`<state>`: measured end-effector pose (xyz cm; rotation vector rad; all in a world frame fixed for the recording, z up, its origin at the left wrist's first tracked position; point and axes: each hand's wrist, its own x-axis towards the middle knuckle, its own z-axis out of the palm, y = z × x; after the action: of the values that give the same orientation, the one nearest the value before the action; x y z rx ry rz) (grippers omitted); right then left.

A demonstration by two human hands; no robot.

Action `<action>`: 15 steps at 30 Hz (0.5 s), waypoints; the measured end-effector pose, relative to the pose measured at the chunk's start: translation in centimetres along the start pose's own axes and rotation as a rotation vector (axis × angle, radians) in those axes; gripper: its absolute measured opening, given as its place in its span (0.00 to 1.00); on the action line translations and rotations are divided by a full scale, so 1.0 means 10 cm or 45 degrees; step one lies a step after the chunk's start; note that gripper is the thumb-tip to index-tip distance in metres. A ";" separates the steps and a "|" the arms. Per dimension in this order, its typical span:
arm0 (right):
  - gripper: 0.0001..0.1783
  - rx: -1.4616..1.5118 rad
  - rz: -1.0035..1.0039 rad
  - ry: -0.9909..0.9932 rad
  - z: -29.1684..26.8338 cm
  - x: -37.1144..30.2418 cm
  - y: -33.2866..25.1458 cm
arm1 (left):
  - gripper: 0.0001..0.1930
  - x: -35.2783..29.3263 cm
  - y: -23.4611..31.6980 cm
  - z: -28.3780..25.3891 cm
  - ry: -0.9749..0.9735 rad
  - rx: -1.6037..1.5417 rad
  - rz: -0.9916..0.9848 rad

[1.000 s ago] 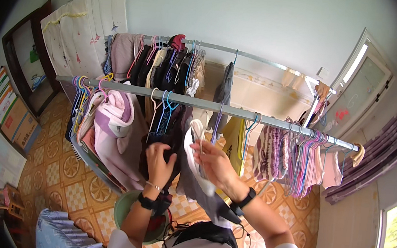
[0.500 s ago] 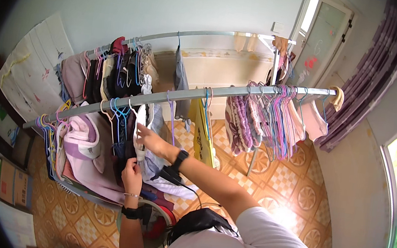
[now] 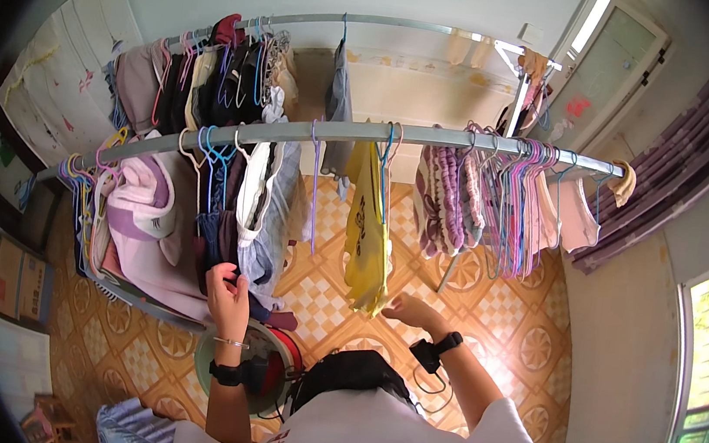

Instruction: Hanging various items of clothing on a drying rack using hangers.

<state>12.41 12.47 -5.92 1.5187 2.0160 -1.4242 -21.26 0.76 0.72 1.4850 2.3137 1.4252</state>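
A yellow garment hangs from the front rail, its lower hem reaching my right hand. The fingertips of that hand are drawn together at the hem's edge and appear to pinch it. My left hand is raised below the dark garments on the left part of the rail. Its fingers are loosely bent and apart, with nothing seen in them. Just beside it hang a white garment and a grey-blue one. An unused purple hanger hangs between these and the yellow garment.
The front metal rail also carries a pink-and-white fleece, striped knitwear and many hangers. A second loaded rail runs behind. A bucket with clothes stands by my left forearm.
My right hand has left the white garment and moved right to the yellow one's hem. My left hand has come away from the white garment's lower end. The view has shifted.
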 end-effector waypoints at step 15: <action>0.23 0.893 -0.396 0.098 0.48 0.21 0.65 | 0.17 -0.88 -0.28 0.96 -1.737 -1.011 -0.804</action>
<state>15.30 9.77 -13.30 1.5401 1.9597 -2.4201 -13.90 0.34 -10.38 0.8213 0.9829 0.5887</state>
